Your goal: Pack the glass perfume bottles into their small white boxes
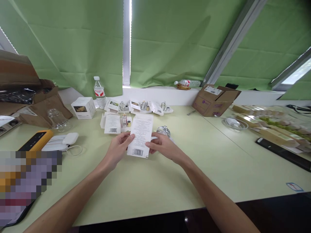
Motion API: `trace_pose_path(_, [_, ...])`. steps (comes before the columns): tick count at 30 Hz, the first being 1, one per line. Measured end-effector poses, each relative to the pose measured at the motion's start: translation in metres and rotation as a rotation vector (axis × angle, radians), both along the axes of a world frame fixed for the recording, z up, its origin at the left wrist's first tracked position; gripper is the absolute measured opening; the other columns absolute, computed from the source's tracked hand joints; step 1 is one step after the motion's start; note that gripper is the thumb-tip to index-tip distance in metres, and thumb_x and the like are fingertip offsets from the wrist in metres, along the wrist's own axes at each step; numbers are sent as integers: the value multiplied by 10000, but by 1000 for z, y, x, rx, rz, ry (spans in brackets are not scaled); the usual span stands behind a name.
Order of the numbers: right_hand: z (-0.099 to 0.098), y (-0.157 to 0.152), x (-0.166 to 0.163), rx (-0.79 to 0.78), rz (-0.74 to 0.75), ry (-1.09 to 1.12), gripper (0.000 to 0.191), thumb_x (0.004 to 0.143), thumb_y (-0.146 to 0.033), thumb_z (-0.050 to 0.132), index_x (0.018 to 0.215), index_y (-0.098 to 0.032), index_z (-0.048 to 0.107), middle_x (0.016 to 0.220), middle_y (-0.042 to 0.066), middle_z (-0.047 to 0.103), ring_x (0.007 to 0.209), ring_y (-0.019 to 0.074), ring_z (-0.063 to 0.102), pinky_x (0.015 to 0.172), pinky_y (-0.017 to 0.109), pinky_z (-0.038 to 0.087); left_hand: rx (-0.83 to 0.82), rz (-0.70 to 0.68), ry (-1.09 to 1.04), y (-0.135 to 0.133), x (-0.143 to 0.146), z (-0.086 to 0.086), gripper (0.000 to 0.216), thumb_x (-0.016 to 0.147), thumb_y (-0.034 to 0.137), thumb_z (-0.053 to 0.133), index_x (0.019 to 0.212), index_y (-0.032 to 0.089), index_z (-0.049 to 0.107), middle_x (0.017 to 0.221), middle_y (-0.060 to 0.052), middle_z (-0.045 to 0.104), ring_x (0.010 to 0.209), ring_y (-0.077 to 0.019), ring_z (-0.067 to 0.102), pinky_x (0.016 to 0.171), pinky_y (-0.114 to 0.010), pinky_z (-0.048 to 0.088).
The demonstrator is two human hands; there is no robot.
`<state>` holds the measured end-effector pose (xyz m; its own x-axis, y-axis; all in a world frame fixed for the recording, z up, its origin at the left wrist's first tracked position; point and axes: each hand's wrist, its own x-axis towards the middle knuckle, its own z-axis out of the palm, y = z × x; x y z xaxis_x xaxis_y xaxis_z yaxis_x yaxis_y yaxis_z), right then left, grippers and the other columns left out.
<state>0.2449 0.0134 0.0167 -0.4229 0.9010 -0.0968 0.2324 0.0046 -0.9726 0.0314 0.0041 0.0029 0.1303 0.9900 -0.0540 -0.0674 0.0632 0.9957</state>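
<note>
Left hand (119,145) nearly closed, has the left side of a white box (143,129): thumb on the printed face, fingers mostly hidden behind. Right hand (166,147) partly curled on the opposite side, thumb over the edge, index finger higher up; remaining fingers hidden, so can't say how firm that grip is.

Box is in front of me, between my hands, over the middle of the worktop (136,194). Can't tell if its bottom edge touches down. Just beyond the left hand: an opened box (113,123) with a small bottle (124,119) and a gold cap (129,123) beside it. Foil lump (164,130) sits just past the right hand.

Risks, my read: squeezing harder from the sides could buckle the thin-looking card. Back of the box is out of view; if it's open there, tipping could spill whatever is inside, if anything. Swinging the far end left could knock the small bottle. Pushing the right hand forward could shove the foil lump.

Orientation: printed face toward me, barcode (138,151) at the near end. Long axis runs away from me, far end slightly right, aimed roughly at the back row of opened boxes (157,108).
</note>
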Motion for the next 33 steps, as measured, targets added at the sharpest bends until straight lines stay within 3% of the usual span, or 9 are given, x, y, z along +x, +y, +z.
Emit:
trace_pose_path(6, [2, -7, -1, 0, 116, -28, 691, 737, -373, 754, 1326, -237, 420, 999, 74, 701, 929, 245, 673, 853, 451, 532, 9, 29, 13, 0, -2, 0, 519, 791, 556, 617, 1158, 190, 609, 1073, -102, 700, 913, -270, 668, 737, -385, 538])
trace_pose_path(11, [2, -7, -2, -8, 129, -19, 737, 705, -327, 779, 1329, -233, 399, 996, 74, 696, 915, 249, 677, 860, 463, 524, 11, 30, 24, 0, -1, 0, 525, 794, 561, 611, 1168, 193, 603, 1083, -104, 695, 917, -267, 667, 734, -378, 535])
trace_pose_path(33, [4, -6, 1, 19, 144, -59, 782, 686, -363, 791, 1341, -230, 387, 970, 77, 707, 893, 249, 678, 820, 439, 528, 1, 12, -10, -1, 0, -1, 539, 796, 583, 593, 1170, 195, 614, 1055, -101, 706, 872, -250, 672, 710, -346, 510])
